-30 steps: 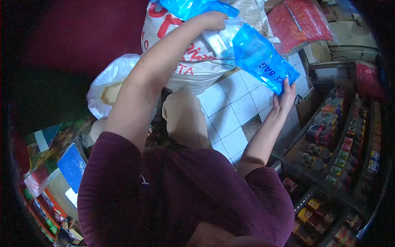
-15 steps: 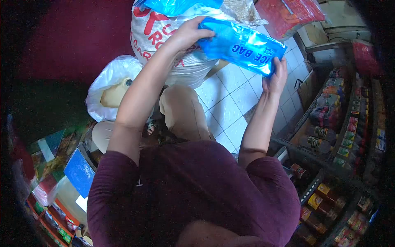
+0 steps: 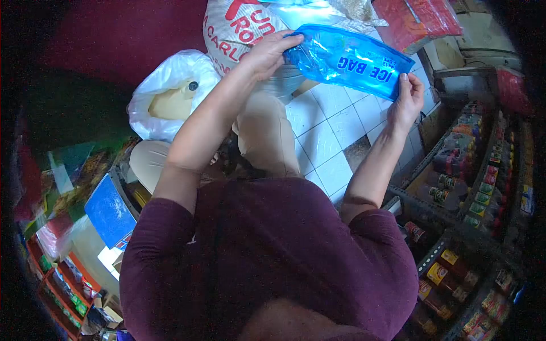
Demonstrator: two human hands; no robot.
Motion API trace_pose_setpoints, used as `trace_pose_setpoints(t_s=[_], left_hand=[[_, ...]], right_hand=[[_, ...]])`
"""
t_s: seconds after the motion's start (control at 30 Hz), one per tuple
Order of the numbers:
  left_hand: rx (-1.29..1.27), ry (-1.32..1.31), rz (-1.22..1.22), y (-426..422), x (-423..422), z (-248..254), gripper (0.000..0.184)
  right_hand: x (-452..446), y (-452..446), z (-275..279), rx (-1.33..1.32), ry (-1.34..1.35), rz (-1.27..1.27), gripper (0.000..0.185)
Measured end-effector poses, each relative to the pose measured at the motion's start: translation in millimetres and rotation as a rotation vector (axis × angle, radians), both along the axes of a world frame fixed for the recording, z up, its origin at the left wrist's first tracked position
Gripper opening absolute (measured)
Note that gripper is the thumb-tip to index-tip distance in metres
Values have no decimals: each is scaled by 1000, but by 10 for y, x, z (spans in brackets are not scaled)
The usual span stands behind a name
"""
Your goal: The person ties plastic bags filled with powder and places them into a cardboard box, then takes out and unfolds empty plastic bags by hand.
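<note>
A blue plastic packet printed "ICE BAG" [image 3: 352,62] is stretched between my two hands at the top centre. My left hand [image 3: 272,54] grips its left end, thumb on top. At its lower right corner, my right hand [image 3: 407,98] pinches the edge between thumb and fingers. Behind the packet stands a white woven sack [image 3: 236,31] with red lettering, and more blue plastic [image 3: 298,12] lies on top of it. Left of my left forearm, a white plastic bag [image 3: 149,102] stands open with pale contents and a small dark round thing inside.
Shelves of bottles [image 3: 449,278] run along the right side. White floor tiles [image 3: 327,142] show between my knee and my right arm. A red wrapped bundle [image 3: 418,23] lies at the top right. On the left are a blue board [image 3: 111,210] and orange shelves [image 3: 62,287] with packets.
The packet, earlier hanging slanted from my right hand with my left hand by the sack, is now held at both ends and more level. The camera view has shifted slightly.
</note>
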State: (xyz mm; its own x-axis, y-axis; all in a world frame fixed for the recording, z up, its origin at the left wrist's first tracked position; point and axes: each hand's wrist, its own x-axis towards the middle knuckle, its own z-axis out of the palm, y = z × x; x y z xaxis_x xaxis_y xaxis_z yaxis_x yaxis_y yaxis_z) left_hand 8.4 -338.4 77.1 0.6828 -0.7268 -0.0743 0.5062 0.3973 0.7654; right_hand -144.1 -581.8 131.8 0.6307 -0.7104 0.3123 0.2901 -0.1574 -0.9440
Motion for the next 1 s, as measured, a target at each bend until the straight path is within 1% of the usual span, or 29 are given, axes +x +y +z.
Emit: trace_pose_setpoints(t_s=[0.03,0.07,0.17,0.3,0.4,0.47,0.5,0.57,0.6,0.67,0.7,0.77,0.8,0.87,0.9,0.93,1.0], left_hand=[[-41,14,-6,-15,-18,-4,34],[-12,-28,-7,20,-98,115,35],[22,-28,1,67,-177,226,35],[18,1,-75,80,-134,143,34],[11,4,-111,83,-149,112,29],[65,-197,-67,39,-153,59,25],[85,-203,-30,31,-174,68,23],[137,-236,20,-70,-279,-83,20],[168,-308,41,-101,-383,-134,19],[376,-235,-29,-96,-640,-221,23],[279,-143,-26,-131,-750,-358,24],[260,-101,-20,-162,-824,-588,24],[241,-60,-10,-175,-865,-690,24],[265,-137,-11,-158,-818,-838,21],[265,-172,2,-150,-805,-923,19],[164,-79,28,-135,-784,-1022,16],[165,-12,104,-146,-735,-1113,15]], right_hand=[[-34,3,11,15,-10,3,15],[-67,1,18,13,-11,2,15],[-145,-26,-2,5,0,4,14],[-205,-42,14,-18,-2,-31,16],[-233,-32,77,-7,-20,-32,19],[-271,-95,75,-10,-30,-10,22],[-296,-136,72,-39,-2,-34,21],[-360,-91,115,-89,36,-79,16],[-388,-144,66,-120,28,-97,15],[-476,-269,-31,-147,28,-104,13],[-489,-271,-60,-146,31,-105,13],[-571,-292,-110,-228,191,-157,12],[-563,-251,-118,-227,156,-59,13],[-543,-43,-21,-185,294,-53,19],[-542,-76,-58,-203,298,-23,20],[-533,-112,-102,-221,306,4,20],[-488,-65,-22,-237,309,2,18]])
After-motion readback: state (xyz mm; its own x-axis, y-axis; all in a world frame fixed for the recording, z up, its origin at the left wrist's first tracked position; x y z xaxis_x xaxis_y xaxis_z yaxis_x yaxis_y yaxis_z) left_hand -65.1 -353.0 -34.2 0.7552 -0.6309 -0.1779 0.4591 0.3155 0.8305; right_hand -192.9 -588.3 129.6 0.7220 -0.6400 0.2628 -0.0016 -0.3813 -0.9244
